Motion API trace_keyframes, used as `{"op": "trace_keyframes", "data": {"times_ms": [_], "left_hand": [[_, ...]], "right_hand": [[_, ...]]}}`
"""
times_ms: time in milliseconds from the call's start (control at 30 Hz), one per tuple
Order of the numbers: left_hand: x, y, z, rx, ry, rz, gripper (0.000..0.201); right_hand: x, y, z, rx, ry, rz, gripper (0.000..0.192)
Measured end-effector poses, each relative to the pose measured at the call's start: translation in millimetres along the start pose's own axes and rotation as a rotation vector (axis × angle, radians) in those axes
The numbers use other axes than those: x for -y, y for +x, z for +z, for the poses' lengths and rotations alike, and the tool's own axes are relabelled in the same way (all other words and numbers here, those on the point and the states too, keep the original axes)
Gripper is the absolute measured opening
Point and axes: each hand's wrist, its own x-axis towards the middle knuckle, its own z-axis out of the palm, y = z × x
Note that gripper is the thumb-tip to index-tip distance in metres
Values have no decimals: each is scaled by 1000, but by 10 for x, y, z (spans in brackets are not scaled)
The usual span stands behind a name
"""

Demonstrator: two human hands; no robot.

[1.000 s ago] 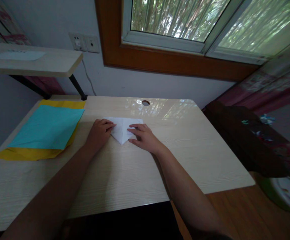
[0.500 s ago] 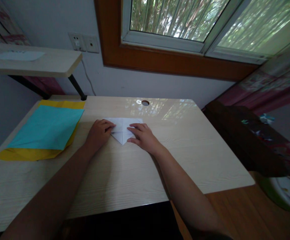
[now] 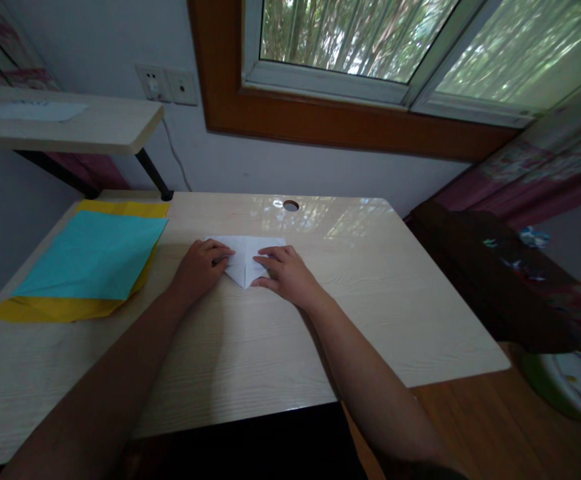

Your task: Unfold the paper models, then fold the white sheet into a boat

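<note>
White folded paper (image 3: 245, 259) lying at mid-desk with its point toward the person, left hand (image 3: 197, 269) pressed flat on its left flap, fingers together, right hand (image 3: 286, 275) likewise flattening the right flap, turquoise sheet (image 3: 93, 255) over yellow sheet (image 3: 60, 307) at the left of the pale wooden desk (image 3: 370, 300).

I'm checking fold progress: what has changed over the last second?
Very little. The right hand slid slightly left along the folded white paper; the left hand stayed pressed on its left side. Nothing was picked up or released. The turquoise sheet on the yellow sheet and the pale wooden desk are unchanged.
</note>
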Motion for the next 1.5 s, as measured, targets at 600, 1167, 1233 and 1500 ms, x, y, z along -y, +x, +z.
{"op": "trace_keyframes", "data": {"times_ms": [600, 1167, 1233, 1500], "left_hand": [[-210, -13, -127, 25, -230, 47, 51], [-225, -29, -157, -294, -177, 84, 25], [-243, -41, -163, -311, -227, 19, 25], [-307, -48, -193, -279, -479, -384, 35]], "right_hand": [[-19, 51, -62, -154, 44, 102, 25], [-25, 45, -100, -444, 140, 138, 15], [-30, 47, -99, -477, 173, 157, 15], [42, 41, -123, -545, 432, 360, 15]]}}
